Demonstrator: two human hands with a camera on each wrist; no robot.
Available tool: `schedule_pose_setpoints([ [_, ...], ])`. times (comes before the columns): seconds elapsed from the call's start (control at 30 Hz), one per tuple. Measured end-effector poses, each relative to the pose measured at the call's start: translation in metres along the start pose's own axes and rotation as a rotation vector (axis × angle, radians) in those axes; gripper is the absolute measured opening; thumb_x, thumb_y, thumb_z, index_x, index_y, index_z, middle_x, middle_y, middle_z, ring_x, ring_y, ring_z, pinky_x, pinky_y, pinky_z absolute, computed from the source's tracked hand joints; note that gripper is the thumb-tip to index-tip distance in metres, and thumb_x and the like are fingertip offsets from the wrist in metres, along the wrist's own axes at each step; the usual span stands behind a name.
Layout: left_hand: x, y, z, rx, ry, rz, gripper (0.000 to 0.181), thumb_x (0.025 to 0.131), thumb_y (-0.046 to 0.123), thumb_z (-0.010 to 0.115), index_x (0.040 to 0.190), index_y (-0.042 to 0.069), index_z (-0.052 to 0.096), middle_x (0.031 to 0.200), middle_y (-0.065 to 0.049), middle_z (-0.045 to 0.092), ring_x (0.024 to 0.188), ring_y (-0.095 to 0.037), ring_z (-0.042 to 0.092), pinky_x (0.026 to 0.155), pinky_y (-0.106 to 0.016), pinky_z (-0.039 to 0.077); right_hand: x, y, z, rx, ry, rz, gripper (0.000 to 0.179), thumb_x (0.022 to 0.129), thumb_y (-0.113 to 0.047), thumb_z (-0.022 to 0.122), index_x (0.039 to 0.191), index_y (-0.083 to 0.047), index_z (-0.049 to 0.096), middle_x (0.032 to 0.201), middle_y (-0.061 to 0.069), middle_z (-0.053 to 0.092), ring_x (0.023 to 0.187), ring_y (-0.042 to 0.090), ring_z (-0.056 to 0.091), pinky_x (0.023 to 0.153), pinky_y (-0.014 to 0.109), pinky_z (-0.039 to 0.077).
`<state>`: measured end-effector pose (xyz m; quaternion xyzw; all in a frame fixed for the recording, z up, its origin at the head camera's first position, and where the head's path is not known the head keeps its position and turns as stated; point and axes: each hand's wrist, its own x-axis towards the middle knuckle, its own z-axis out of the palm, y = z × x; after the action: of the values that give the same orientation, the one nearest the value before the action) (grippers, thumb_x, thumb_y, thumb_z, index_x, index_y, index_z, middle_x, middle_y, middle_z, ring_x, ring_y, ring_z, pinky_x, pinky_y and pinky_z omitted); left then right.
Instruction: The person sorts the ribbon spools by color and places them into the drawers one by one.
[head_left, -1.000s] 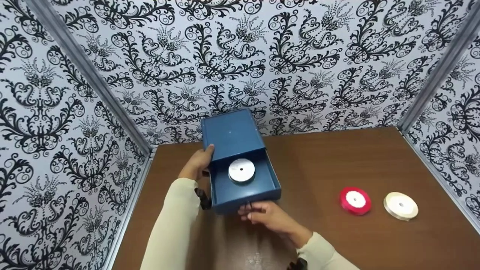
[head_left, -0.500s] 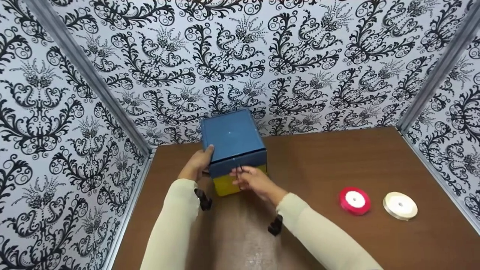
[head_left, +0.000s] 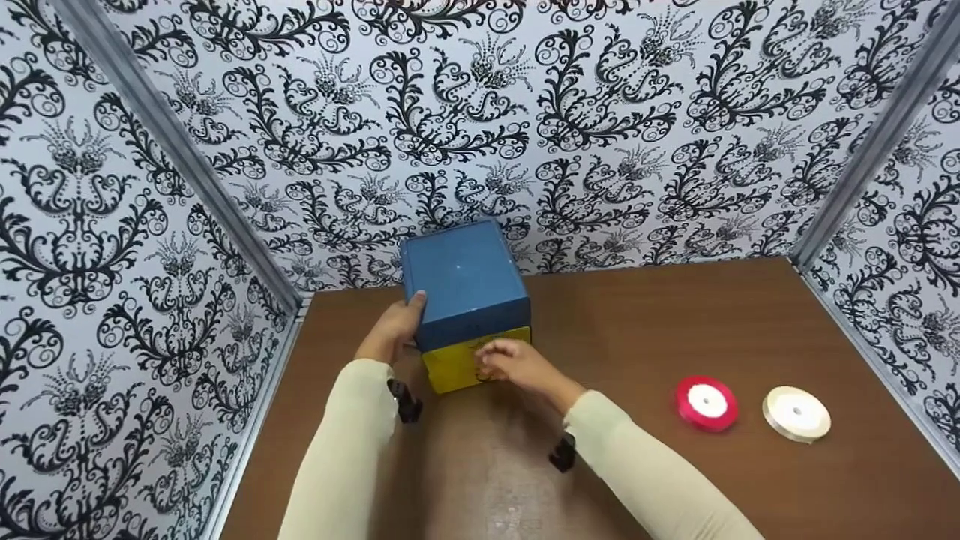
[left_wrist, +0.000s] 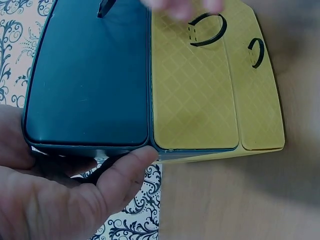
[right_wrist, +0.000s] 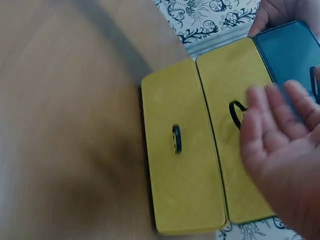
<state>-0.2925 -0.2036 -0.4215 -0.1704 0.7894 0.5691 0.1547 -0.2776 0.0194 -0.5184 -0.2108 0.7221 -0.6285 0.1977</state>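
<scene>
A small drawer box stands against the back wall, with a blue top (head_left: 465, 266), a blue top drawer (left_wrist: 95, 90) and two yellow drawers below. Every drawer front is closed flush. My left hand (head_left: 397, 326) holds the box's left side, thumb over the top edge and fingers along the side. My right hand (head_left: 517, 367) is in front of the middle yellow drawer (left_wrist: 195, 100), fingers loosely bent and holding nothing. Beside its fingertips is that drawer's black loop handle (right_wrist: 235, 114). The bottom yellow drawer (right_wrist: 187, 185) has its own black loop (right_wrist: 177, 139).
A red ribbon spool (head_left: 706, 403) and a cream ribbon spool (head_left: 796, 414) lie at the right on the brown table (head_left: 630, 330). Black-and-white patterned walls (head_left: 600, 150) rise behind and at both sides.
The blue drawer, open with a white-faced spool inside, was pushed shut by my right hand. That hand then let go of its loop and moved down to the yellow drawer. The left hand stayed.
</scene>
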Motion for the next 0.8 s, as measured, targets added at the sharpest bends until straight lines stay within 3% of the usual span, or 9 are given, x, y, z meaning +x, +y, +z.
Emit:
schedule_pose_setpoints([
  [0.13,0.001,0.0,-0.001,0.011,0.013,0.005,0.067,0.097,0.05,0.033,0.145,0.005,0.019,0.135,-0.02,0.038,0.114,-0.035,0.048,0.09,-0.048,0.044,-0.008,0.015,-0.006,-0.094,0.037,0.035,0.03,0.097,-0.021,0.048,0.111,0.002,0.059,0.11,0.02,0.061,0.096,0.033,0.06,0.077,0.044,0.05],
  [0.23,0.002,-0.001,0.001,0.017,0.018,0.015,0.068,0.097,0.049,0.034,0.145,0.004,0.019,0.136,-0.02,0.038,0.115,-0.034,0.048,0.092,-0.047,0.044,-0.009,0.025,-0.007,-0.029,0.06,0.114,0.031,0.097,-0.023,0.046,0.112,0.001,0.058,0.114,0.018,0.059,0.098,0.032,0.06,0.084,0.051,0.047],
  [0.33,0.003,-0.003,0.004,0.036,0.023,0.023,0.069,0.097,0.048,0.034,0.145,0.002,0.018,0.138,-0.022,0.035,0.117,-0.035,0.046,0.092,-0.047,0.043,-0.008,0.032,-0.004,0.102,0.057,0.182,0.034,0.097,-0.024,0.045,0.117,0.001,0.055,0.117,0.018,0.057,0.102,0.033,0.057,0.088,0.05,0.045],
  [0.57,0.005,-0.004,0.008,0.05,0.049,0.05,0.069,0.097,0.047,0.034,0.145,0.0,0.018,0.141,-0.023,0.031,0.118,-0.036,0.045,0.09,-0.046,0.045,0.006,0.04,0.008,0.274,0.011,0.246,0.038,0.097,-0.027,0.046,0.123,0.0,0.054,0.121,0.016,0.057,0.106,0.032,0.056,0.091,0.047,0.044],
  [0.8,0.002,-0.002,0.003,0.075,0.073,0.06,0.067,0.097,0.046,0.034,0.143,-0.001,0.024,0.139,-0.022,0.035,0.119,-0.033,0.044,0.094,-0.044,0.042,0.015,0.042,0.023,0.388,0.056,0.272,0.031,0.096,-0.025,0.048,0.115,-0.003,0.058,0.115,0.013,0.061,0.107,0.034,0.056,0.09,0.044,0.045],
])
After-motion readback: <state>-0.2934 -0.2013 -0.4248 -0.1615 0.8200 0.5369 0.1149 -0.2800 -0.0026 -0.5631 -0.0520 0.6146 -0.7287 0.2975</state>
